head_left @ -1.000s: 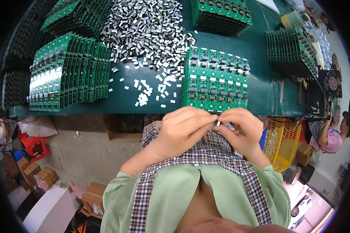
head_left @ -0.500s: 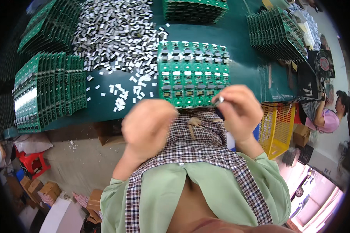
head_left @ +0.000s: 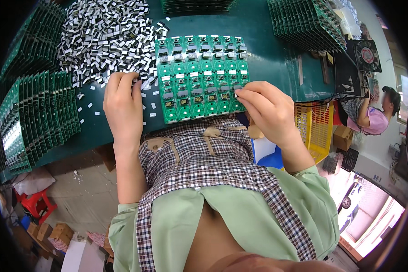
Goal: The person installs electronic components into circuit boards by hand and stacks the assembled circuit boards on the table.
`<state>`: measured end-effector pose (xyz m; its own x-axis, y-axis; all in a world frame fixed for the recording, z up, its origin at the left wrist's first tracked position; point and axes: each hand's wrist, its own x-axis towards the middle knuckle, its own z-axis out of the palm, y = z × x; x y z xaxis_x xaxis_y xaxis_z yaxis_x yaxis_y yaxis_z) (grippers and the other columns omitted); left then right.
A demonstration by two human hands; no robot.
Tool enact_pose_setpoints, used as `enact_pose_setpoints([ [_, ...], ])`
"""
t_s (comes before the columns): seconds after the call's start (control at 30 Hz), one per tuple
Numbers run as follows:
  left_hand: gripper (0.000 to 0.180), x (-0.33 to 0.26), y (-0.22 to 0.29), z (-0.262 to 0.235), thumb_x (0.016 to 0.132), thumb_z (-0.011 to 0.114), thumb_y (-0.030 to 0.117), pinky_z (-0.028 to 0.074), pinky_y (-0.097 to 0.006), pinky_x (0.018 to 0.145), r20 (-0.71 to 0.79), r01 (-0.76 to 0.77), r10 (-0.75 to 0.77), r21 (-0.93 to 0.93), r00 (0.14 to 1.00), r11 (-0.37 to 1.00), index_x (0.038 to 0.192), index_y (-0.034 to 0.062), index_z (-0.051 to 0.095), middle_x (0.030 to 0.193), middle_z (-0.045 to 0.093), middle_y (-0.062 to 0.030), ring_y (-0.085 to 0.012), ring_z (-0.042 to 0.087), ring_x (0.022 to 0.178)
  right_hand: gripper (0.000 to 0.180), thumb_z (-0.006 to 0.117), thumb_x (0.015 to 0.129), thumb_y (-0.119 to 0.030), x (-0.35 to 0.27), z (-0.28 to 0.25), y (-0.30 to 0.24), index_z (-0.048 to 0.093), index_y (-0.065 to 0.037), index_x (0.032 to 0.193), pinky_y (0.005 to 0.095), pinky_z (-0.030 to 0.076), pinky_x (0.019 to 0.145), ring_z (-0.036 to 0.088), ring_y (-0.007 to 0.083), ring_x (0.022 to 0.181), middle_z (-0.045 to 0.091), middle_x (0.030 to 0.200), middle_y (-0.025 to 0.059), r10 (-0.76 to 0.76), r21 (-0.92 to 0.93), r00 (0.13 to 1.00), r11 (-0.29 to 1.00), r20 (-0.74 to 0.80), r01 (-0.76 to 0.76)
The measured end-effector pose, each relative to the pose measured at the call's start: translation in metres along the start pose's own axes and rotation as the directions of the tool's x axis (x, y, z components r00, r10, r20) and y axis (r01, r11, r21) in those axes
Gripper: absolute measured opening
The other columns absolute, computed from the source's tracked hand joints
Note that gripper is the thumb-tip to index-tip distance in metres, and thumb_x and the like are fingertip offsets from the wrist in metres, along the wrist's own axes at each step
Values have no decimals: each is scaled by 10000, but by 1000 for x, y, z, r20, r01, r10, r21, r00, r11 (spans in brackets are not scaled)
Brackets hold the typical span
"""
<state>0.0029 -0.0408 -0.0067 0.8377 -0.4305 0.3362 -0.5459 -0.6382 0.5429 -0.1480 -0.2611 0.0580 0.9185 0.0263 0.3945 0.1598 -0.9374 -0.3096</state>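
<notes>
A green circuit board panel [head_left: 204, 69] lies at the table's near edge, with rows of round boards. Dark digit displays [head_left: 198, 99] sit along its lower rows. My right hand [head_left: 273, 109] is at the panel's right side, thumb and fingers pinched on a small digit display at its lower right; the fingertips mostly cover it. My left hand [head_left: 121, 106] reaches to the near edge of a big pile of small white-and-black display modules [head_left: 106, 38]. Its fingers bend down with the thumb close to them; whatever lies between them is hidden.
Stacked green panels stand at left [head_left: 40, 118], far left and far right [head_left: 303, 22]. Scraps of white film [head_left: 153, 105] are scattered beside the panel. A small black fan [head_left: 366, 56] is at right, above a yellow crate [head_left: 313, 129]. Another person [head_left: 375, 115] sits farther right.
My left hand has moved from beside the panel's near edge out to the pile. My right hand has brought the small piece from the near edge onto the panel's lower right.
</notes>
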Motion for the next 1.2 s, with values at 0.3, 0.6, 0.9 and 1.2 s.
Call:
enact_pose_setpoints([
  [0.3, 143, -2, -5, 2, 806, 613, -13, 473, -331, 744, -70, -50, 53, 43, 996, 998, 947, -1, 632, 927, 634, -105, -252, 602, 848, 190, 692, 669, -3, 0, 1, -3, 637, -35, 848, 293, 508, 568, 631, 202, 693, 612, 816, 60, -41, -49, 999, 998, 16, 41],
  [0.6, 148, -28, 34, -41, 801, 624, -92, 518, -247, 759, 349, 373, -141, -904, 926, 210, 948, -72, 634, 921, 649, -105, -147, 634, 851, 313, 760, 655, -68, 2, -10, -23, 674, -60, 956, 275, 505, 543, 639, 174, 703, 645, 874, 70, -7, 36, 1000, 999, 24, 7],
  [0.9, 146, -43, 55, -36, 823, 636, -54, 511, -256, 817, 488, 489, -34, -867, 872, 90, 963, -69, 596, 934, 626, -92, -141, 624, 890, 264, 754, 643, -23, 16, 36, -45, 663, -18, 891, 288, 533, 621, 654, 223, 753, 660, 853, 98, -92, 475, 975, 861, -203, 181],
  [1.2, 121, -43, 64, -33, 735, 698, -35, 519, -278, 690, 191, 138, 36, -816, 981, 561, 843, -14, 648, 867, 650, -105, -189, 643, 777, 190, 742, 714, -22, 10, 26, -43, 655, 1, 881, 288, 538, 679, 657, 191, 794, 661, 863, 99, 136, 747, 990, 654, 41, -121],
])
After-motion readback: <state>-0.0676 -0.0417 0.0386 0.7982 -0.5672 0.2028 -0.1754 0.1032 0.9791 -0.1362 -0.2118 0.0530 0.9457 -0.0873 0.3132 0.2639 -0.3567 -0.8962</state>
